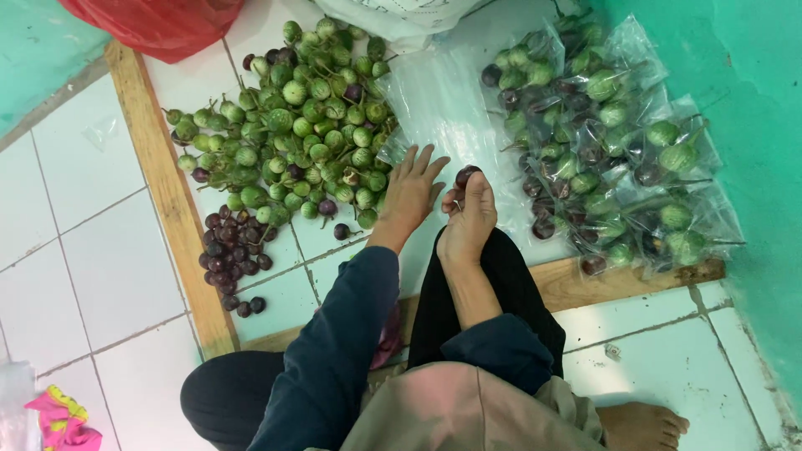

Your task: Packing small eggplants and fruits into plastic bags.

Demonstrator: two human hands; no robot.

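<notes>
Left hand [409, 194] open (fingers spread) by green eggplants [305, 117]; right hand [468, 219] grips 1 purple eggplant [465, 175].

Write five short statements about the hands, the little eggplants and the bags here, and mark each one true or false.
1. The right hand holds a dark purple eggplant. True.
2. The left hand grips a plastic bag. False: it reaches with spread fingers to the edge of the green eggplant pile.
3. A small purple eggplant pile lies beside the wooden frame. True.
4. The filled clear bags lie left of the green pile. False: they lie to its right, by the teal wall.
5. A red bag sits at the top left. True.
</notes>
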